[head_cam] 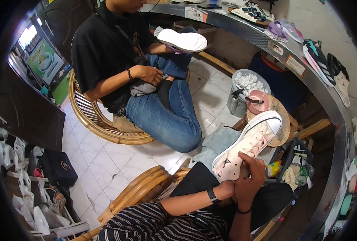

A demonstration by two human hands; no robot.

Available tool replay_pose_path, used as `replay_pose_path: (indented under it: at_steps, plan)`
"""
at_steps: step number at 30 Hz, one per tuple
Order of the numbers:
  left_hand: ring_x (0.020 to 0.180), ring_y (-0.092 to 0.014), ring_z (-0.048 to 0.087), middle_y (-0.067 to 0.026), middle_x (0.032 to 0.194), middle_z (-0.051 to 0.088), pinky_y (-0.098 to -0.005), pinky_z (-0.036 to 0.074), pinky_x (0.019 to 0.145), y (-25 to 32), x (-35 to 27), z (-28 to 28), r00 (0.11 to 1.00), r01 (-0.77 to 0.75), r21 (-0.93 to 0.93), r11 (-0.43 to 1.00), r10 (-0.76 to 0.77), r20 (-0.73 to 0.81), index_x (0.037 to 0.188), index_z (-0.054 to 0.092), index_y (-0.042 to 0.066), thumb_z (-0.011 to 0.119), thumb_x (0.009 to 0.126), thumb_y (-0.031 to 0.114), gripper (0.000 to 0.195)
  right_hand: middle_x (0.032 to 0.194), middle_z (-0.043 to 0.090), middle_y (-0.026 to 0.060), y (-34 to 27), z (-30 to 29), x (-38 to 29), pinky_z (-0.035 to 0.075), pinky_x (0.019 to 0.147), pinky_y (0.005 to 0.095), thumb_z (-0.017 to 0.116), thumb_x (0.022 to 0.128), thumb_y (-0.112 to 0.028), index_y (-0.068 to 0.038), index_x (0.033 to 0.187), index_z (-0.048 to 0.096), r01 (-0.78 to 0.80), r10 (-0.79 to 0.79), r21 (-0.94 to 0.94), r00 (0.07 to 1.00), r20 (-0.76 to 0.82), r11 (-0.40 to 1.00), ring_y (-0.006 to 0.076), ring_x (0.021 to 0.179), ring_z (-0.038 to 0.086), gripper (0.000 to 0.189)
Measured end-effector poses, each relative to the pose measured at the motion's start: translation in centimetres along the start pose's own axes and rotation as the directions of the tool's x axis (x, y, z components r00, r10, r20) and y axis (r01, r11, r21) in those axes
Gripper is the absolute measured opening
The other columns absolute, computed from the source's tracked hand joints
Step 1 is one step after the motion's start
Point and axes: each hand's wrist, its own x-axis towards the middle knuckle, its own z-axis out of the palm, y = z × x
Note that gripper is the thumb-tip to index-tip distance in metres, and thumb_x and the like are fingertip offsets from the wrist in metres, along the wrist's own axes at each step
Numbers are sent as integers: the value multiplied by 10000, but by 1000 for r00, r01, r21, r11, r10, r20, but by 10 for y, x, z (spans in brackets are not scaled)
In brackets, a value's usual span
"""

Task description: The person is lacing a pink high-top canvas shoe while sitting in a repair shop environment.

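A pale pink high-top canvas sneaker point(235, 159) with a white rubber sole and toe cap is tilted above my lap, its toe pointing up and away to the right. My left hand point(227, 189), below a black wristband, reaches into the ankle opening and holds the shoe there; its fingers are hidden. On the lace side, my right hand point(251, 173) grips the sneaker's upper near the collar, thumb and fingertips against the fabric. Pink laces point(261, 141) run through the upper eyelets. Two small metal-rimmed holes show on the ankle side.
A co-worker point(115, 57) sits opposite on a rattan chair point(85, 128), holding a white-soled shoe point(183, 40) and a grey cloth point(145, 88). A round wooden stool point(282, 120) carries a pink cup point(258, 102) beside a bin point(237, 105). Shoes line the curved metal counter point(317, 99).
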Motion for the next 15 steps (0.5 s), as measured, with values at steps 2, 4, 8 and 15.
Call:
replay_pose_path:
  at_steps: [2, 4, 8, 15]
  plan:
    - [1245, -222, 506, -74, 1372, 514, -380, 399, 1068, 3, 1, 4, 999, -15, -31, 999, 16, 32, 1365, 459, 86, 446, 985, 449, 525, 811, 619, 86, 1, 2, -2, 420, 707, 339, 666, 723, 91, -79, 973, 716, 49, -37, 143, 996, -81, 989, 245, 756, 549, 307]
    - [1244, -223, 508, -74, 1368, 518, -383, 398, 1069, 7, 6, 8, 997, -30, -60, 998, 34, 64, 1362, 462, 86, 447, 982, 459, 533, 794, 578, 87, -4, -9, -4, 415, 683, 337, 631, 753, 95, -49, 957, 685, 55, -45, 205, 998, -52, 977, 232, 734, 529, 255]
    - [1242, -224, 511, -74, 1362, 526, -390, 397, 1070, 14, 14, 19, 986, -62, -127, 990, 80, 144, 1358, 468, 88, 451, 975, 479, 548, 807, 511, 72, -6, -57, -16, 375, 656, 340, 582, 797, 77, -40, 929, 609, 237, -211, 251, 969, -127, 938, 214, 746, 459, 179]
    - [1271, -317, 490, -155, 1366, 531, -457, 377, 1099, 95, 60, 89, 959, -235, -203, 951, 261, 112, 1378, 452, 9, 419, 975, 392, 556, 886, 496, 55, 64, -204, -69, 419, 841, 325, 538, 979, -54, -20, 1058, 550, 138, -27, 58, 544, -838, 989, 195, 889, 482, 86]
